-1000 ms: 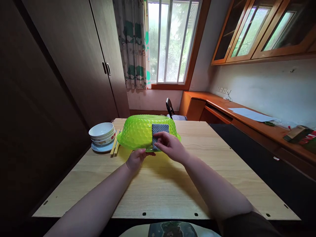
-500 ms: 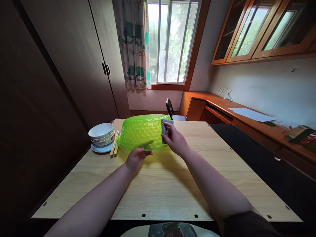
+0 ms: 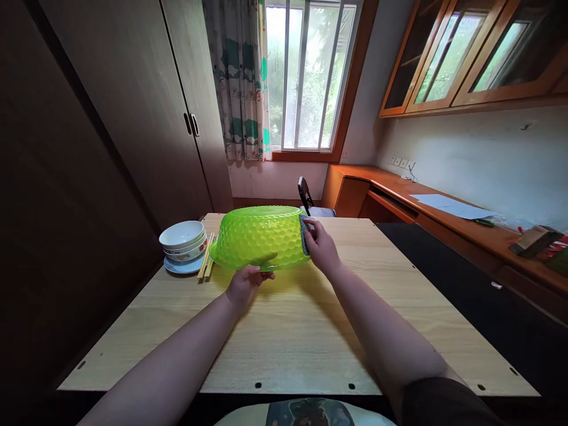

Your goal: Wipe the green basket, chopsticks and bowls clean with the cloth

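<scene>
A translucent lime-green plastic basin with a dimpled wall is held upside down above the table, its base facing up. My left hand grips the near rim from below, the thumb on the outer side and the fingers partly hidden underneath. Between the fingers of my right hand is a grey cloth, pressed against the right end of the basin. Part of the cloth is covered by my fingers.
Left of the basin, stacked bowls sit on a plate, with wooden chopsticks beside them. A chair stands beyond the wooden table. Papers lie on the desk at the right.
My right hand and the grey cloth have slid a little to the right, round the end of the basin. The left hand and basin have stayed nearly still.
</scene>
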`<state>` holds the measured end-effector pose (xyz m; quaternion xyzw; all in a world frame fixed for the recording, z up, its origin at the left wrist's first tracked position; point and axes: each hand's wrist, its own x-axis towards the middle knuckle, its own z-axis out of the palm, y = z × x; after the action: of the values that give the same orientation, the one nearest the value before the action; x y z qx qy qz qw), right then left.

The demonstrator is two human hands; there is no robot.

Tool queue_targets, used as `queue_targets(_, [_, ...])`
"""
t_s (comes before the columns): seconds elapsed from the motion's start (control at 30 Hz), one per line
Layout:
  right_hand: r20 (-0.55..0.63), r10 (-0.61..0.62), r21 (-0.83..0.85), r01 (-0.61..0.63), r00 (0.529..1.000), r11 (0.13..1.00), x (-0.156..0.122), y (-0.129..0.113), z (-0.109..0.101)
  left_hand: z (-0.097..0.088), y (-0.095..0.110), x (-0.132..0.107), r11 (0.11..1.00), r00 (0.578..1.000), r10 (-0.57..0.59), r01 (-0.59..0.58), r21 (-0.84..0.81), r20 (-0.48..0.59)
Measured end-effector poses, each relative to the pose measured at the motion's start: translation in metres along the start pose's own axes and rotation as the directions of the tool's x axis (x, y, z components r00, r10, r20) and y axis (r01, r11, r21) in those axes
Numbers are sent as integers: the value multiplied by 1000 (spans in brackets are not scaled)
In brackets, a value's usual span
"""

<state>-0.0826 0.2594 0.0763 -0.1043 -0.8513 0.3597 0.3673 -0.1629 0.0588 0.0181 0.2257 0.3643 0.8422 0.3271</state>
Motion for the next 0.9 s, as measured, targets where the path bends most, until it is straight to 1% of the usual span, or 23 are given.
queue_targets(0.07, [1,-7,10,7,1000,1000,-1,1,1,0,0,0,1000,1000,1,-1,-4,-9])
queue_targets(0.13, [45,-83,-17,84,996,996,-6,-6,2,0,0,0,1000,1000,3,-3,-9,-15])
queue_targets(0.2, [120,-184,-66,193,976,979,-12,-16,4,0,0,1,1000,1000,7,-7,-7,-10])
queue_targets(0.23, [156,-215,-90,231,964,969,-15,-20,5,0,0,1,1000,1000,13,-13,-5,-6])
queue_targets(0.3, [182,-224,-133,250,957,959,-19,-25,6,0,1,1,1000,1000,27,-27,-1,-2])
queue_targets(0.37, [137,-181,-152,201,974,968,-18,-23,6,0,1,1,1000,1000,28,-28,5,-6])
queue_targets(0.5, [2,-57,-93,57,998,994,-5,-1,3,2,3,-1,1000,999,21,-21,14,-29])
queue_targets(0.57, [-19,4,-52,-4,1000,999,1,8,1,2,4,-1,999,999,21,-21,25,-29])
queue_targets(0.63, [-13,26,-27,-26,1000,999,3,11,0,1,5,0,999,1000,13,-12,39,-19])
queue_targets(0.67, [-2,15,-22,-15,1000,1000,3,10,0,1,5,0,999,1000,11,-10,43,-14])
queue_targets(0.73, [48,-54,-30,56,997,998,0,4,0,0,5,1,999,1000,14,-13,40,-16])
queue_targets(0.83, [165,-193,-57,205,967,977,-6,-8,0,-1,4,1,999,999,26,-25,27,-45])
queue_targets(0.9, [203,-229,-61,246,952,967,-8,-12,-1,-1,5,1,999,997,33,-31,26,-67])
